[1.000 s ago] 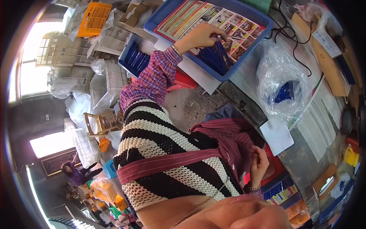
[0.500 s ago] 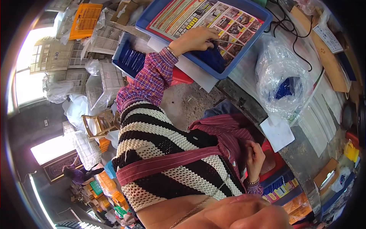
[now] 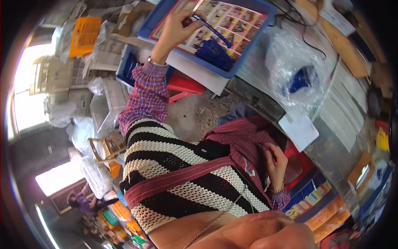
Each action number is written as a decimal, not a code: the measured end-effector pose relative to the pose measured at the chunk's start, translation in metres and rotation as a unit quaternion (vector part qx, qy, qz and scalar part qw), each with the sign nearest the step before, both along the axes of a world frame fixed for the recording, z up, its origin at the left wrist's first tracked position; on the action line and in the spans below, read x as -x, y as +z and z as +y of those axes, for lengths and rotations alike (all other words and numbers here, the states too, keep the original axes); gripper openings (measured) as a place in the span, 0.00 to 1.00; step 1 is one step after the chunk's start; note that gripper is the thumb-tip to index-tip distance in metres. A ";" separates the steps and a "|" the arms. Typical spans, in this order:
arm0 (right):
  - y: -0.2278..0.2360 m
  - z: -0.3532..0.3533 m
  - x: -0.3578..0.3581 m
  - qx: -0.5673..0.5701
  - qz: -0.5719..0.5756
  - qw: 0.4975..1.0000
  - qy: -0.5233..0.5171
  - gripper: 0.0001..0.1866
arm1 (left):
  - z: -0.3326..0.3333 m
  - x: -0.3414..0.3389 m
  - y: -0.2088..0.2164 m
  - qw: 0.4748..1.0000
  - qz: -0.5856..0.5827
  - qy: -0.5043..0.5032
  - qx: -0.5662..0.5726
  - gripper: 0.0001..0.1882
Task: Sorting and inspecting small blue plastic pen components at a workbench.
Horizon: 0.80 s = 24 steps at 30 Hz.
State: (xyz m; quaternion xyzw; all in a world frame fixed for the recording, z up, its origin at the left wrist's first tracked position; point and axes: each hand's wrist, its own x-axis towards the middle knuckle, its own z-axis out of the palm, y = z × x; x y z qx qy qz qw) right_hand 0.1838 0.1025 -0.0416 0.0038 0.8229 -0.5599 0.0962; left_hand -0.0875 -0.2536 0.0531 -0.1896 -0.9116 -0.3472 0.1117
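My left hand [image 3: 176, 31] is raised over the near left part of a blue tray [image 3: 227, 74], closed on a slim blue rod [image 3: 215, 32] that slants down to the right. Its exact kind is not clear. A heap of dark blue pieces [image 3: 213, 54] lies in the tray on a printed colour sheet [image 3: 244, 27]. Beside the maroon striped apron [image 3: 248, 145], my right hand [image 3: 277, 164] rests with loosely bent fingers slightly apart. Nothing shows in it.
A clear plastic bag [image 3: 286, 62] with blue pieces lies on the worktable, near a white card [image 3: 299, 129] and black cables [image 3: 304, 25]. Left of the tray stand a smaller blue bin [image 3: 124, 68] and a red stool [image 3: 184, 83]. Another person [image 3: 85, 201] is far off at lower left.
My left hand has risen from the heap in the tray and moved up and left, now bringing the blue rod into clear sight. My right hand has hardly moved.
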 end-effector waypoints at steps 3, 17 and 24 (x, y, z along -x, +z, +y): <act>0.006 -0.007 0.012 0.065 0.005 0.998 -0.010 0.10 | 0.050 -0.029 0.017 0.987 -0.080 -0.036 -0.132 0.07; 0.017 0.006 0.030 0.752 -0.111 0.625 -0.180 0.16 | 0.210 -0.103 -0.019 0.844 0.055 -0.533 -0.034 0.23; 0.012 0.023 0.025 0.636 -0.132 0.712 -0.267 0.12 | 0.220 -0.038 -0.039 0.938 0.012 -0.339 0.068 0.10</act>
